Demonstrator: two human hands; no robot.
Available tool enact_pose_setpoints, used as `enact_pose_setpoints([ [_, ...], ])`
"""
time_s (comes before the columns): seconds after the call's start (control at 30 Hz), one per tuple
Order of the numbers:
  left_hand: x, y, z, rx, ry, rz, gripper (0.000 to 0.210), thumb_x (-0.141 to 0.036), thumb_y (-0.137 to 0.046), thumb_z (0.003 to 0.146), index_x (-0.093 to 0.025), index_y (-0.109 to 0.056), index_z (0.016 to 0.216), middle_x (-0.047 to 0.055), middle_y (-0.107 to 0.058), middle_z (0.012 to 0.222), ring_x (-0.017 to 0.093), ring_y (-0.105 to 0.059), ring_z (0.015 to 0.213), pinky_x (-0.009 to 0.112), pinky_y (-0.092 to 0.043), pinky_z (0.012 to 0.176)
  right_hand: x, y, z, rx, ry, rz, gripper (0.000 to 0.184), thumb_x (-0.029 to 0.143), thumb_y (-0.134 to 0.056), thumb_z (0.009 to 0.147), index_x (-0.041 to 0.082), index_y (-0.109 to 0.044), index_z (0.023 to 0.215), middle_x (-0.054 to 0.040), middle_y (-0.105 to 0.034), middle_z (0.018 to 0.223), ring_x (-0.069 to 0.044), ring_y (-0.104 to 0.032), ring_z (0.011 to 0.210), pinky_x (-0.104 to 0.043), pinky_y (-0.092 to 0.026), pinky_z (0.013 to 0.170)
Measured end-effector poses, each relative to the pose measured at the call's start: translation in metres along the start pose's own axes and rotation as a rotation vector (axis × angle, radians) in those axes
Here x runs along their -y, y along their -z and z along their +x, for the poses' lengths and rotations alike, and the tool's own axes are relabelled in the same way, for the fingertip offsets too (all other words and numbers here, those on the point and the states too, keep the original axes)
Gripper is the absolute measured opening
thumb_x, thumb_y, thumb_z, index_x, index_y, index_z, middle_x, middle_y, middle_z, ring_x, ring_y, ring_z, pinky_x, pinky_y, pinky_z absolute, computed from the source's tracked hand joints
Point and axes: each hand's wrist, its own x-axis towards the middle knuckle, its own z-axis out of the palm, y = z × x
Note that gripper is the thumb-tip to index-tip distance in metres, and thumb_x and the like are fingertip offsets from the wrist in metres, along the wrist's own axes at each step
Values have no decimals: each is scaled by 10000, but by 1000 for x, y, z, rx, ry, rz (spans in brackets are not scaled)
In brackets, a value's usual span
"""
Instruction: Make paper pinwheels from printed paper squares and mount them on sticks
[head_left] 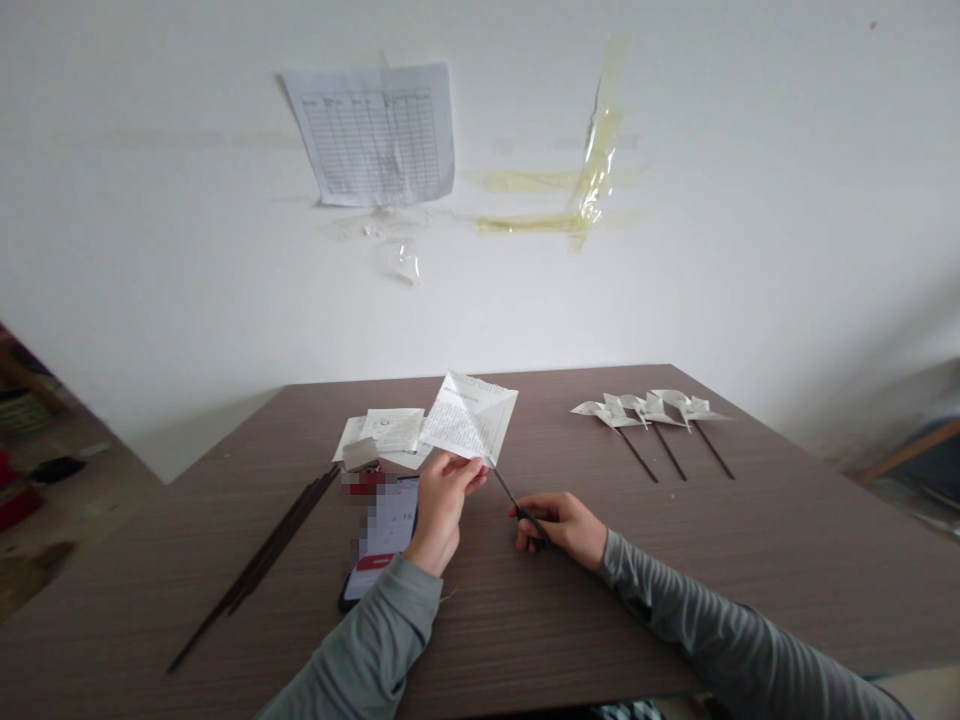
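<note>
Toward the left edge of the tabletop (787, 540), a bundle of thin dark sticks (277, 540) lies slantwise, its far end just short of some overlapping paper squares (394, 430) near the back edge. A small grey block (361, 455) and a red item (365, 484), too small to make out, sit at the squares' front side. Next comes a smartphone (390, 520), screen lit, partly hidden by the left hand (441, 510) and its grey sleeve (360, 640). This hand is over the middle of the tabletop, thumb and fingers pinched together on the lower corner of a printed paper square (471, 415), held tilted and marked by a diagonal crease. A pair of scissors (529, 520) points up at that same corner; I cannot tell whether its blades are parted. The right hand (562, 525) has its fingers curled around the dark handles. Farther right, near the back-right corner, three paper pinwheels (686, 405) lie in a row, their stems pointing toward the front edge.
</note>
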Motion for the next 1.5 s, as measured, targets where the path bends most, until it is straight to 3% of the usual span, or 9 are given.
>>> enact_pose_setpoints([
  [0.63, 0, 0, 0, -2, -3, -5, 412, -291, -1204, 682, -222, -813, 791, 15, -875, 796, 244, -898, 819, 377, -798, 840, -4, 1, 2, 4, -3, 10, 643, 763, -1089, 812, 223, -898, 1105, -77, -881, 833, -237, -720, 704, -415, -656, 757],
  [1.0, -3, -1, -3, -1, 15, 7, 391, -238, -1183, 708, -216, -804, 802, 21, -872, 812, 256, -908, 835, 392, -793, 874, 20, -6, -7, -25, -53, -20, 696, 841, -1110, 740, 274, -870, 1064, -112, -846, 823, -324, -732, 761, -508, -662, 810],
  [1.5, -1, -2, -2, -12, 6, -8, 361, -258, -1154, 678, -216, -806, 762, 33, -877, 803, 256, -894, 832, 369, -778, 819, 7, -6, -1, -29, -11, 1, 678, 825, -1092, 766, 248, -872, 1048, -69, -837, 792, -255, -693, 694, -449, -607, 742],
])
